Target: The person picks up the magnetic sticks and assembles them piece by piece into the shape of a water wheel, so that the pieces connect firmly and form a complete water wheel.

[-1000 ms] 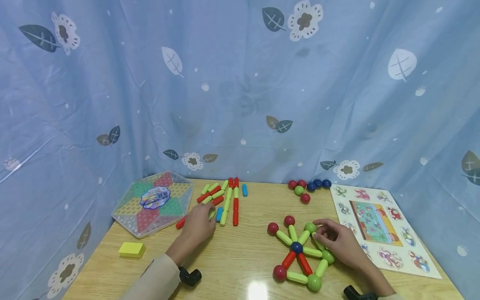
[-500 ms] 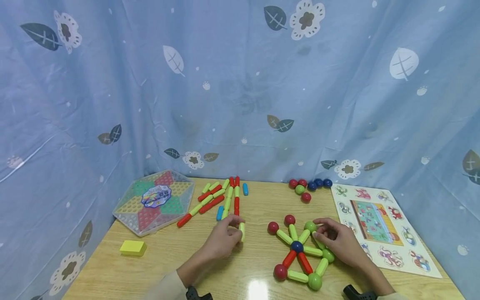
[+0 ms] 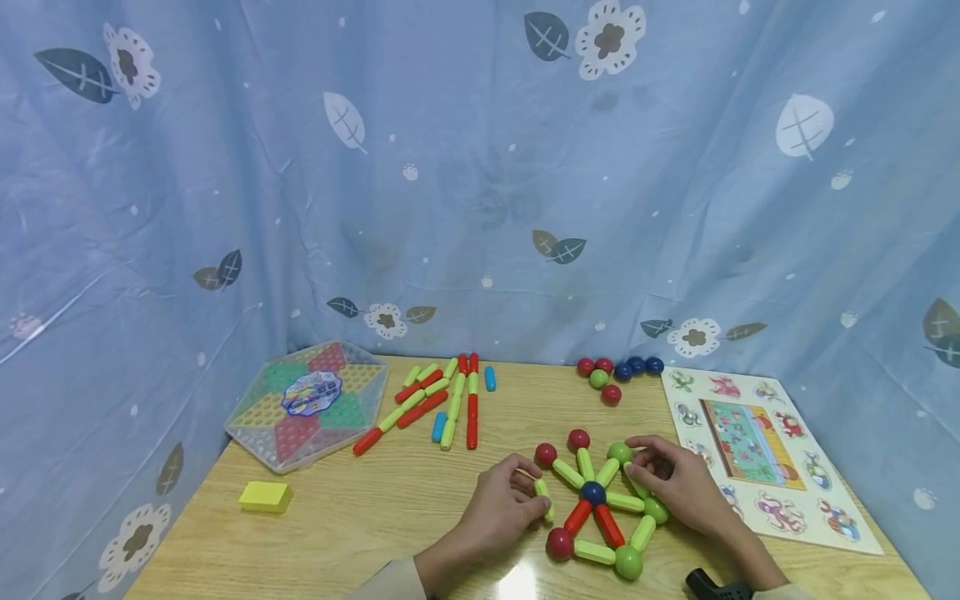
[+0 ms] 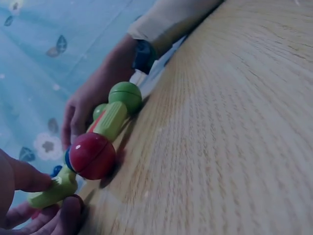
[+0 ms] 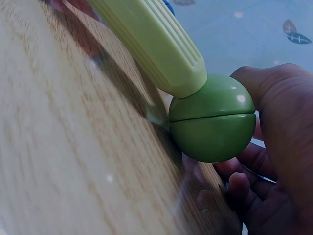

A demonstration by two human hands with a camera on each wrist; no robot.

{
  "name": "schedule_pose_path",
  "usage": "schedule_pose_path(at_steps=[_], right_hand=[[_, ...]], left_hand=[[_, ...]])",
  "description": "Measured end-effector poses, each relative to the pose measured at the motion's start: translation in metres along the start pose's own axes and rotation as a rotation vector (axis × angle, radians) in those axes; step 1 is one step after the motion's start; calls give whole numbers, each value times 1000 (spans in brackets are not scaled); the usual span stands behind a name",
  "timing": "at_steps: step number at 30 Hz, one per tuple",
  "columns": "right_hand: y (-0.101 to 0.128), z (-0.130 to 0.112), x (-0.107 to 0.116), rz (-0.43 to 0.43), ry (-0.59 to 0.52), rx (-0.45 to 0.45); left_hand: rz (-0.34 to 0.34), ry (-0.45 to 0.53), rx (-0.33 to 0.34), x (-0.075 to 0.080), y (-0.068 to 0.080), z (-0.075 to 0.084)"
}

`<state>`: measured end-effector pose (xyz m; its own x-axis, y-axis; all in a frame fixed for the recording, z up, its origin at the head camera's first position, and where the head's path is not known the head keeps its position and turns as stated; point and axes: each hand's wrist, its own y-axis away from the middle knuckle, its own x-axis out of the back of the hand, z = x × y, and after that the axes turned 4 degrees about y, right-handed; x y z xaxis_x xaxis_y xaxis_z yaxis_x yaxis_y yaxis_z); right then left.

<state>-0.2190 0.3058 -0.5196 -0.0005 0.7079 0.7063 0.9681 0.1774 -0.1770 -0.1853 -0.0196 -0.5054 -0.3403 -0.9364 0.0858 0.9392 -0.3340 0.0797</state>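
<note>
A: Any containers on the bench (image 3: 390,517)?

B: One, a clear hexagonal game case (image 3: 307,404) near the back left corner, lid on; coloured peg triangles and a round label show through it. A yellow block (image 3: 264,497) lies near the left edge in front of it.

A: What do the fingers hold?

B: The left hand (image 3: 498,508) has its fingers curled round a light green stick (image 3: 543,497), pinching it just beside the left side of the star figure (image 3: 596,500), which lies near the front edge, right of the middle. In the left wrist view the stick's end sits by a red ball (image 4: 92,155). The right hand (image 3: 678,487) has bent fingers resting on the figure's right side; the right wrist view shows them against a green ball (image 5: 213,120) joined to a green stick, a full grip not clear.

A: Counts?

B: Six loose balls (image 3: 615,375) at the back edge: three red, two blue, one green. The loose sticks (image 3: 438,400) left of them overlap too much to count. One picture puzzle board (image 3: 757,454) lies along the right edge.
</note>
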Motion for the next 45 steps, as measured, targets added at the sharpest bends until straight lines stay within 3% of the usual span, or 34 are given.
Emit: schedule_pose_path(at_steps=[8, 11, 15, 17, 21, 25, 28, 34, 45], right_hand=[[-1, -4, 0, 10, -4, 8], [0, -7, -2, 63, 47, 28], [-2, -21, -6, 202, 156, 175], [-4, -31, -8, 229, 196, 274], [-10, -52, -14, 108, 248, 402], [-14, -68, -21, -69, 309, 388], [-15, -73, -26, -139, 359, 349], [-15, -76, -32, -147, 376, 354], [-14, -73, -34, -131, 347, 370]], left_hand=[[-18, -114, 11, -3, 1, 4], [-28, -121, -2, -3, 1, 3], [-38, -106, 8, -4, 1, 3], [-35, -104, 20, -3, 0, 4], [-22, -103, 17, -3, -3, 4], [-8, -139, 0, -2, -5, 4], [5, -192, 15, -1, -6, 4], [-2, -275, 35, 1, -4, 6], [-36, -255, 17, 3, -2, 7]])
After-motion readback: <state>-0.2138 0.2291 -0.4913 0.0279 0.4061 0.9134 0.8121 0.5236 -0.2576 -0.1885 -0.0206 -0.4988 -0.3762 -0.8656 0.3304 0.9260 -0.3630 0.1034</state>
